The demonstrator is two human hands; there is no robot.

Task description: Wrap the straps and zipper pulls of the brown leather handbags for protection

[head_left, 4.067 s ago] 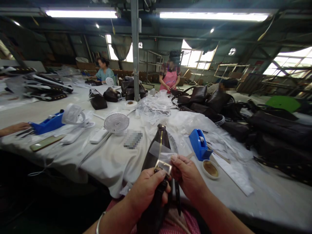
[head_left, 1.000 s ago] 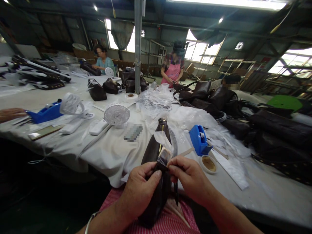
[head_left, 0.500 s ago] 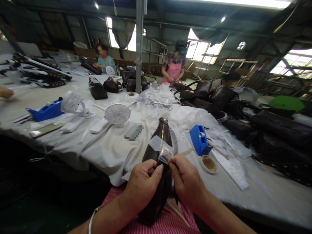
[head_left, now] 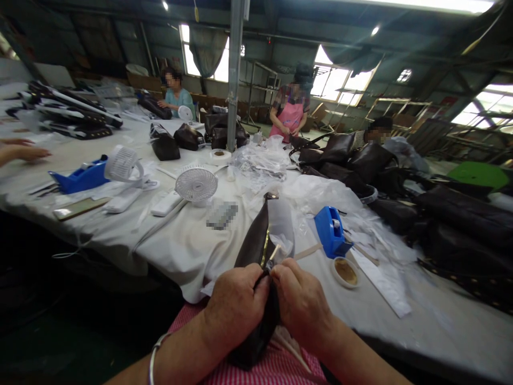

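Observation:
A dark brown leather bag (head_left: 256,243) with a gold zip stands on edge between my lap and the table edge. My left hand (head_left: 236,307) is closed round its near end. My right hand (head_left: 300,305) is closed beside it, fingertips pinching at the gold buckle (head_left: 273,254) and the clear plastic film (head_left: 280,227) that sticks up from it. The two hands touch at the thumbs. What the fingers grip beneath is hidden.
A blue tape dispenser (head_left: 331,232) and a small dish of brown glue (head_left: 345,271) lie right of the bag. White desk fans (head_left: 196,184), a phone (head_left: 80,207) and another blue dispenser (head_left: 80,176) sit left. Dark bags (head_left: 460,219) pile at right. Other people work beyond.
My hands have drawn closer together and lower on the bag. The buckle, open to view earlier, is now mostly covered by fingers and film. A co-worker's hand at far left reaches back in.

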